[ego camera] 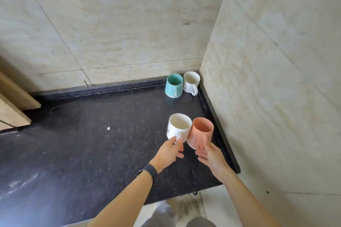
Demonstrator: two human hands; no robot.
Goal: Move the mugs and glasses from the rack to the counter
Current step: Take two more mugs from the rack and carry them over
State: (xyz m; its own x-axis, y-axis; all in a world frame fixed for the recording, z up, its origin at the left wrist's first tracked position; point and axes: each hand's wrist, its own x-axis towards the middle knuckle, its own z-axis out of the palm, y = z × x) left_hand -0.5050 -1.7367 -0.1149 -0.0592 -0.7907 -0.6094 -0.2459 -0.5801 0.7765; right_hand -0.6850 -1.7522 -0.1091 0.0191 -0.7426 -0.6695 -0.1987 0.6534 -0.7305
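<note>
Pale tiled walls (129, 24) meet in a corner above a dark speckled counter (83, 143), the largest surface here. The rack is not in view.

Four mugs are on or at the counter. The teal mug (173, 85) and the cream mug (191, 82) stand upright, touching, in the far corner. Nearer, the white mug (180, 127) and the orange mug (201, 132) sit side by side with their walls touching, close to the counter's right edge. Both lean slightly, so their bases may be just landing; from this angle I cannot say that they rest flat.

These are glazed ceramic by the look: rigid, moderately heavy, smooth enough to slip, and apt to chip if knocked together or set down hard. The handle is the sure hold; a wrap around the body would also serve.

The left hand (169, 153) reaches forward, with a black wristband (149, 171) on its wrist, and pinches the white mug's handle between thumb and curled fingers. The right hand (210, 155) lies against the near side of the orange mug with fingers straight, one running up the wall and the others spread below, touching rather than clasping.

A small white speck (108, 128) lies on the counter to the left.
</note>
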